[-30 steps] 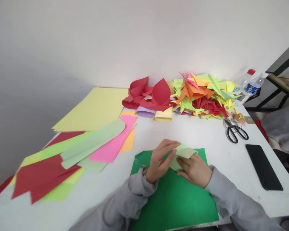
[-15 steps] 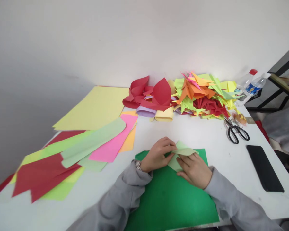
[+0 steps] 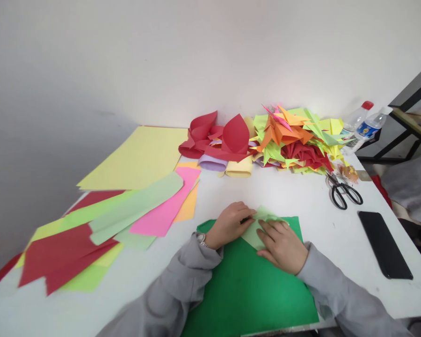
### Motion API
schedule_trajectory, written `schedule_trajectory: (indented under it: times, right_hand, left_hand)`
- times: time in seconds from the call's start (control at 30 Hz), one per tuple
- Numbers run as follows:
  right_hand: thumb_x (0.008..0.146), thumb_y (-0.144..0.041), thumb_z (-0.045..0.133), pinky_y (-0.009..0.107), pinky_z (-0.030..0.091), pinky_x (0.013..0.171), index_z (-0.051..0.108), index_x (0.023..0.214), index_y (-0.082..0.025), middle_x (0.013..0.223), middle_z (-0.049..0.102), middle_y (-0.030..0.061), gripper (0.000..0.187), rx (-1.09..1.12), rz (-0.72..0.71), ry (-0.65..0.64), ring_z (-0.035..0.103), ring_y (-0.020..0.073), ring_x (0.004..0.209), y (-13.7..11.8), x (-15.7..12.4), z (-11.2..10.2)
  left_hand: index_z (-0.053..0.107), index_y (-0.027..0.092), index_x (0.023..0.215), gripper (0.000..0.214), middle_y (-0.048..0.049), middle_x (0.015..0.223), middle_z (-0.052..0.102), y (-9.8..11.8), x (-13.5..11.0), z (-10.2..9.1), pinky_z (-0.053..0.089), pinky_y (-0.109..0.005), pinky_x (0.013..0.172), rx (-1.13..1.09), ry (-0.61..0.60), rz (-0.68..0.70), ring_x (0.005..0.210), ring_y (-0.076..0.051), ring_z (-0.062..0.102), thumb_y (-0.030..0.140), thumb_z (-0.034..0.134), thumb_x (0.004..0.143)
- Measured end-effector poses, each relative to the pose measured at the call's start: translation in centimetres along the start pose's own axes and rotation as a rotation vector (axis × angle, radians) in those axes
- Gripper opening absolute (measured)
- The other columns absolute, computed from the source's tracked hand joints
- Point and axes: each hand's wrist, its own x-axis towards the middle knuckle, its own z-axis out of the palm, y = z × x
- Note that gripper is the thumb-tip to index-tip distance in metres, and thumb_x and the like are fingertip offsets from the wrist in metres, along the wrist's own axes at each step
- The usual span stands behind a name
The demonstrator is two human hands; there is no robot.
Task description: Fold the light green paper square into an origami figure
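A folded piece of pale green paper (image 3: 251,237) lies on the large green sheet, partly hidden under my fingers. My left hand (image 3: 230,225) pinches its upper left edge between thumb and fingers. On the paper's right part rests my right hand (image 3: 283,245), fingers slightly apart and pressing down over the folded flap. The dark green sheet (image 3: 252,290) spreads beneath both hands and forearms.
Coloured paper strips (image 3: 136,206) overlap at the left, in front of a pale yellow sheet (image 3: 136,159). Red paper shapes (image 3: 235,135) and a heap of folded paper (image 3: 287,133) stand along the wall. Scissors (image 3: 343,193), a phone (image 3: 385,244) and bottles (image 3: 368,128) are at the right.
The raised flap of the pale green paper has been laid down flatter. My right fingers now lie over it, and my left hand has shifted only slightly.
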Motion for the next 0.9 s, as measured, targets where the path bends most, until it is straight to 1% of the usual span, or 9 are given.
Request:
schedule_trajectory:
  times: [0.2, 0.4, 0.57, 0.63, 0.73, 0.83, 0.9]
  right_hand:
    - [0.09, -0.045, 0.057, 0.044, 0.045, 0.085, 0.06, 0.118, -0.01, 0.126, 0.06, 0.0165, 0.045, -0.003, -0.015, 0.028, 0.053, 0.0294, 0.107, 0.0, 0.0, 0.0]
    - [0.089, -0.044, 0.059, 0.045, 0.045, 0.085, 0.061, 0.117, -0.012, 0.123, 0.061, 0.0164, 0.043, -0.013, 0.024, 0.054, 0.053, 0.0298, 0.108, -0.3, 0.0, 0.2]
    - [0.088, -0.044, 0.06, 0.045, 0.044, 0.089, 0.061, 0.116, -0.011, 0.116, 0.064, 0.0176, 0.043, -0.008, 0.105, 0.06, 0.053, 0.0301, 0.107, -0.9, 0.1, 0.4]
    - [0.087, -0.044, 0.062, 0.045, 0.045, 0.088, 0.062, 0.116, -0.011, 0.112, 0.065, 0.0173, 0.044, -0.013, 0.127, 0.052, 0.054, 0.0307, 0.104, -1.0, 0.2, 0.4]
    - [0.087, -0.045, 0.062, 0.045, 0.046, 0.087, 0.061, 0.116, -0.01, 0.109, 0.066, 0.0171, 0.046, -0.016, 0.12, 0.05, 0.055, 0.0313, 0.103, -1.0, 0.2, 0.3]
    - [0.087, -0.044, 0.061, 0.045, 0.046, 0.086, 0.061, 0.116, -0.01, 0.108, 0.066, 0.0174, 0.045, -0.019, 0.106, 0.056, 0.055, 0.0307, 0.102, -1.0, 0.3, 0.3]
    - [0.087, -0.044, 0.062, 0.045, 0.046, 0.086, 0.061, 0.116, -0.01, 0.108, 0.066, 0.0173, 0.045, -0.024, 0.109, 0.056, 0.055, 0.0306, 0.103, -1.0, 0.3, 0.3]
  left_hand:
    - [0.066, 0.016, 0.092, 0.014, -0.0039, 0.07, 0.065, -0.1, -0.1, 0.2, 0.046, -0.029, 0.066, -0.04, 0.019, -0.068, 0.068, -0.017, 0.057, 0.019, 0.053, 0.087]
    - [0.066, 0.016, 0.09, 0.014, -0.0055, 0.076, 0.066, 0.0, 0.0, 0.0, 0.047, -0.03, 0.069, -0.062, -0.008, -0.043, 0.074, -0.018, 0.058, 0.018, 0.053, 0.087]
    - [0.066, 0.017, 0.09, 0.017, -0.0064, 0.078, 0.067, 0.1, 0.2, -0.3, 0.046, -0.032, 0.071, -0.062, -0.045, 0.007, 0.075, -0.019, 0.058, 0.016, 0.05, 0.087]
    - [0.066, 0.016, 0.09, 0.017, -0.007, 0.08, 0.067, 0.1, 0.1, -0.6, 0.047, -0.033, 0.072, -0.078, -0.062, 0.016, 0.077, -0.019, 0.058, 0.014, 0.05, 0.085]
    - [0.066, 0.017, 0.091, 0.019, -0.0066, 0.081, 0.066, 0.0, -0.1, -1.3, 0.046, -0.033, 0.072, -0.085, -0.085, 0.003, 0.078, -0.019, 0.057, 0.012, 0.053, 0.078]
    - [0.067, 0.017, 0.087, 0.022, -0.0055, 0.079, 0.064, 0.0, -0.2, -1.8, 0.045, -0.032, 0.071, -0.056, -0.083, -0.01, 0.077, -0.019, 0.056, 0.008, 0.053, 0.073]
    - [0.066, 0.017, 0.084, 0.019, -0.0053, 0.077, 0.063, 0.1, -0.2, -1.9, 0.043, -0.032, 0.069, -0.028, -0.08, -0.01, 0.075, -0.019, 0.055, 0.009, 0.053, 0.073]
